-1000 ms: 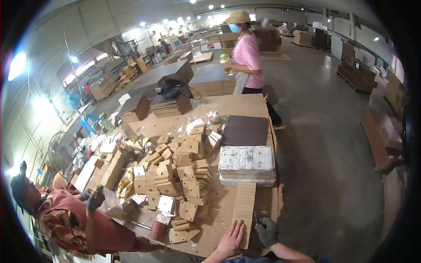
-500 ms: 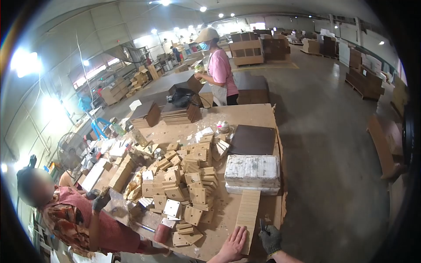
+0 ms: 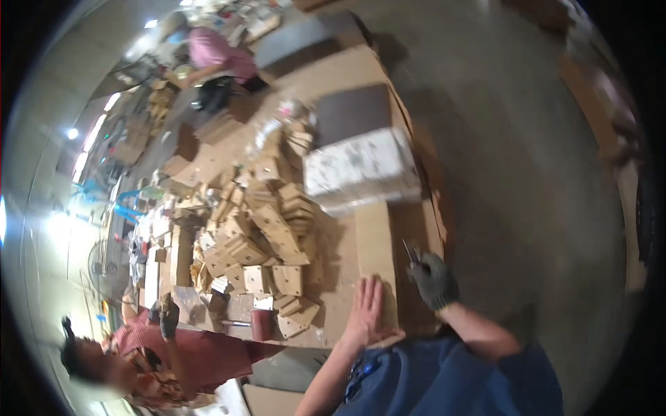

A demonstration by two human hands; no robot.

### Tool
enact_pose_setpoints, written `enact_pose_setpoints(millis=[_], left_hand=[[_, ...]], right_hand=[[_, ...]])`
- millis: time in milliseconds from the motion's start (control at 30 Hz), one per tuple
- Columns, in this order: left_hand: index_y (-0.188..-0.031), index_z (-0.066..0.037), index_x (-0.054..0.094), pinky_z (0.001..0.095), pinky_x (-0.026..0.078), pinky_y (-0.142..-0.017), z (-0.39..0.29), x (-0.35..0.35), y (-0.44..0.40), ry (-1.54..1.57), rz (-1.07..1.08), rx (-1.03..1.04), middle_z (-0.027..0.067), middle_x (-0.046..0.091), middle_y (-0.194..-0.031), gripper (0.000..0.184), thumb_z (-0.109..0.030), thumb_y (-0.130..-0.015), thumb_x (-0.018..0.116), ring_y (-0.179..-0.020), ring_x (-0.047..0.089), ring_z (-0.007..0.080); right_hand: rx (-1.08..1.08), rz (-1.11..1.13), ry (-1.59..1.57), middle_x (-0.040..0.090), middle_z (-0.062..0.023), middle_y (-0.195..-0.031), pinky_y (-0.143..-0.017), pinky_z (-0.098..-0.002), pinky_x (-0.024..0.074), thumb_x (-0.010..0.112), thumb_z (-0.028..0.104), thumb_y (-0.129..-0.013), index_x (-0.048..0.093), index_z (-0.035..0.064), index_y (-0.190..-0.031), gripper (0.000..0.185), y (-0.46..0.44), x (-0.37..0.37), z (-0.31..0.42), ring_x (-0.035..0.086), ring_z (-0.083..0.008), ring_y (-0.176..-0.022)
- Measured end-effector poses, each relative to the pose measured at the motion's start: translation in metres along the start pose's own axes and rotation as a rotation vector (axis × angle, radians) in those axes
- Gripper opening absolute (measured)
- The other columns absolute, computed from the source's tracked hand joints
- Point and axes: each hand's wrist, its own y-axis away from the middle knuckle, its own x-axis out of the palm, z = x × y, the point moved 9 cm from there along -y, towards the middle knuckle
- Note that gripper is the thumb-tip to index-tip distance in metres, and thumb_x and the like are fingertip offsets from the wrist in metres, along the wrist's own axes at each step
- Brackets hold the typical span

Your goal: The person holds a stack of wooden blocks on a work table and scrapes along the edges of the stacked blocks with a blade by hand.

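Observation:
My bare left hand [image 3: 368, 313] lies with its fingers spread on the near end of a long row of thin wooden pieces [image 3: 375, 243]. The far end of that row meets a white wrapped block [image 3: 357, 168]. To the right of the row, my gloved right hand [image 3: 433, 280] is closed around a thin, pointed metal tool [image 3: 408, 252], its tip directed away from me. Left of the row is a large heap of light wooden blocks with holes [image 3: 257, 229]. Beyond the white block rests a dark flat panel [image 3: 352, 115].
At the left, a co-worker in a red checked apron [image 3: 201, 353] holds a small piece in gloved hands. A person in a pink shirt [image 3: 215, 52] is beyond the table. A red cylinder [image 3: 261, 324] stands near the front edge.
The view has tilted down and turned, bringing the row and both my hands nearer the middle. The person in pink has moved left. My left hand remains on the row, my right still holds the tool.

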Motion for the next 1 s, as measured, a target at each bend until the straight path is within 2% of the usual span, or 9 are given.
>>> enact_pose_setpoints(millis=[67,333,533,633,733,767,867,900,1000], left_hand=[[-0.141,0.008,0.011,0.0515,0.013,-0.112,0.006,-0.001,0.003,0.097,-0.122,0.064,0.032,0.008,-0.146,0.134,-0.064,-0.049,0.077,-0.137,0.003,0.0465],[-0.142,0.004,0.003,0.0541,0.017,-0.11,0.011,-0.026,0.011,0.172,-0.168,-0.004,0.0336,0.001,-0.146,0.133,-0.057,-0.052,0.08,-0.136,0.002,0.0492],[-0.142,0.003,0.002,0.0478,0.026,-0.109,0.028,0.001,0.034,0.451,-0.16,-0.181,0.0315,-0.001,-0.147,0.132,-0.049,-0.052,0.084,-0.137,0.011,0.0444],[-0.143,0.002,0.004,0.0476,0.029,-0.108,0.012,-0.005,0.041,0.285,-0.105,-0.158,0.0309,-0.001,-0.147,0.129,-0.044,-0.053,0.085,-0.137,0.013,0.0428],[-0.143,0.002,0.005,0.046,0.03,-0.107,0.027,0.003,0.05,0.431,-0.19,-0.227,0.0289,-0.001,-0.148,0.126,-0.035,-0.055,0.087,-0.137,0.018,0.0398],[-0.146,-0.005,0.003,0.0449,0.032,-0.106,0.034,0.008,0.055,0.616,-0.272,-0.234,0.0222,0.002,-0.151,0.125,-0.021,-0.056,0.089,-0.138,0.019,0.0316],[-0.146,-0.003,0.006,0.0413,0.03,-0.108,0.067,0.056,0.077,1.064,-0.194,-0.507,0.0211,0.013,-0.15,0.118,-0.012,-0.06,0.086,-0.136,0.026,0.0287],[-0.145,-0.001,0.009,0.0393,0.029,-0.109,0.065,0.051,0.079,1.025,-0.241,-0.459,0.0211,0.023,-0.147,0.108,-0.003,-0.065,0.081,-0.133,0.031,0.0279],[-0.144,0.001,0.01,0.0374,0.03,-0.109,0.065,0.064,0.084,1.118,-0.245,-0.439,0.0216,0.026,-0.146,0.103,0.003,-0.067,0.078,-0.132,0.033,0.0272]], right_hand=[[-0.114,-0.159,-0.113,0.052,-0.0076,-0.062,-0.054,-0.0296,0.0412,0.06,0.006,-0.077,0.056,0.0011,-0.076,0.006,-0.006,-0.008,-0.002,0.05,-0.0123,-0.058],[-0.109,-0.178,-0.198,0.06,-0.0143,-0.076,-0.063,-0.0326,0.046,0.062,0.007,-0.078,0.059,-0.0001,-0.089,0.013,-0.024,-0.002,-0.038,0.057,-0.0247,-0.067],[-0.106,-0.133,-0.129,0.061,-0.0137,-0.076,-0.062,-0.032,0.0468,0.061,0.007,-0.08,0.059,-0.0001,-0.089,0.012,-0.039,-0.001,-0.033,0.059,-0.0232,-0.066],[-0.057,-0.11,-0.287,0.06,-0.0124,-0.074,-0.06,-0.0305,0.0465,0.06,0.006,-0.081,0.059,0.0004,-0.089,0.009,-0.042,0.005,-0.04,0.059,-0.0199,-0.064],[-0.174,-0.141,-0.189,0.059,-0.0089,-0.07,-0.059,-0.0291,0.0457,0.06,0.004,-0.081,0.059,0.0004,-0.087,0.006,-0.036,0.002,-0.031,0.057,-0.0145,-0.062],[-0.129,-0.104,-0.189,0.058,-0.0078,-0.07,-0.058,-0.0286,0.0459,0.059,0.003,-0.081,0.058,0.0002,-0.086,0.006,-0.032,0.006,-0.033,0.057,-0.0135,-0.062],[0.05,0.0,-0.315,0.058,-0.005,-0.07,-0.058,-0.027,0.0469,0.059,0.002,-0.083,0.058,-0.0001,-0.088,0.006,-0.023,0.011,-0.035,0.057,-0.011,-0.064],[0.152,0.042,-0.437,0.059,-0.0044,-0.071,-0.06,-0.0264,0.0474,0.059,0.002,-0.083,0.058,-0.0001,-0.091,0.008,-0.018,0.014,-0.036,0.057,-0.0105,-0.064],[0.264,0.08,-0.566,0.06,-0.004,-0.072,-0.06,-0.0265,0.0479,0.059,0.003,-0.084,0.058,0.0,-0.09,0.007,0.0,0.019,-0.044,0.057,-0.0105,-0.064]])
